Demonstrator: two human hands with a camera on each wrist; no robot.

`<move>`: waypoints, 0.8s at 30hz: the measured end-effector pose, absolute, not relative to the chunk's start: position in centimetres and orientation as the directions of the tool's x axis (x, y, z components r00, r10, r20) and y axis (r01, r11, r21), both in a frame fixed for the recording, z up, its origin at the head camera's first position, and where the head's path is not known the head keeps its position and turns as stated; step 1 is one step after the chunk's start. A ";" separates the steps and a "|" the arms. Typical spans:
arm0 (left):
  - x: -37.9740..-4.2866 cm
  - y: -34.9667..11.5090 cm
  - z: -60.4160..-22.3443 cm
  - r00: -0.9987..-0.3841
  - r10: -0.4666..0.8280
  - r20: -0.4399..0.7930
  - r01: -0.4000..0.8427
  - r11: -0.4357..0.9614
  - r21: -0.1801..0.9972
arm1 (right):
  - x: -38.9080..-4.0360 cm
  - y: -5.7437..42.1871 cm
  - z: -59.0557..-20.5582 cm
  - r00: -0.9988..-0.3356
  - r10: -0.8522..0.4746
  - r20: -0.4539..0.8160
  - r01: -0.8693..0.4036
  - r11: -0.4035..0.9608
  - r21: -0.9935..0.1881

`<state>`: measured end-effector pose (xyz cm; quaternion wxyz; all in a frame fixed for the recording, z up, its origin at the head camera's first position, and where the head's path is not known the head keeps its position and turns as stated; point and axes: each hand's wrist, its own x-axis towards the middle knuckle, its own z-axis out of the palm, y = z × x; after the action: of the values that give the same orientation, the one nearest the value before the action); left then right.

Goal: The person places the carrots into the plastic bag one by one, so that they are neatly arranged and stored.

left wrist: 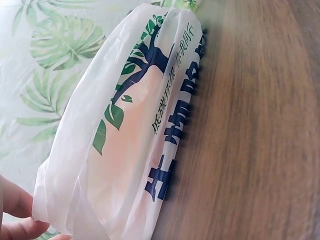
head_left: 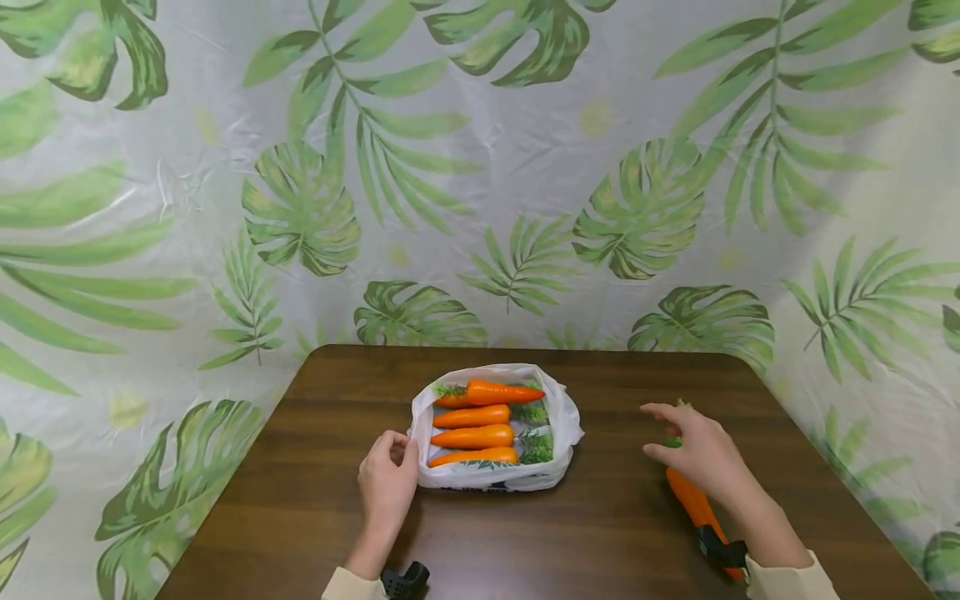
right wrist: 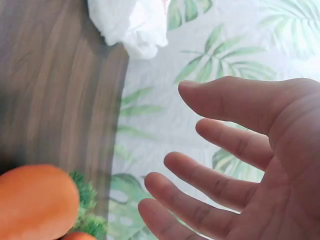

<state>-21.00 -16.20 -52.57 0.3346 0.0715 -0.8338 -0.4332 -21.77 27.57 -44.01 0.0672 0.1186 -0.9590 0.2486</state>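
A white plastic bag lies on the table with its mouth spread wide. Inside are several orange carrots with green leafy tops, laid crosswise. At the bag's left edge, my left hand pinches the plastic between thumb and fingers; in the left wrist view the fingers hold a corner of it. My right hand hovers at the right of the table, fingers apart and holding nothing. Below it lies a carrot, partly hidden by the hand and wrist strap. The right wrist view shows another orange piece beside this carrot.
The dark brown wooden table ends at a back edge just beyond the bag. Behind it hangs a pale sheet printed with green leaves. Black straps with small devices sit on both wrists.
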 end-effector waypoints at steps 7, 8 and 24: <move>-21.0 -16.1 -52.6 -0.774 -0.425 0.470 0.144 0.604 0.784 | -20.8 29.4 -45.1 -0.978 -0.155 0.140 -0.203 0.860 -0.468; -21.0 -16.0 -52.6 -0.776 -0.425 0.465 0.141 0.602 0.786 | -20.6 29.6 -45.3 -0.979 -0.151 0.135 -0.198 0.861 -0.468; -20.9 -15.9 -52.5 -0.782 -0.428 0.453 0.132 0.596 0.792 | -18.4 30.9 -47.5 -0.994 -0.080 0.068 -0.102 0.889 -0.446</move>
<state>-20.94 -15.92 -52.49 0.3180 0.0886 -0.8347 -0.4408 -18.39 30.91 -47.51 0.0237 0.0469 -0.9716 0.2308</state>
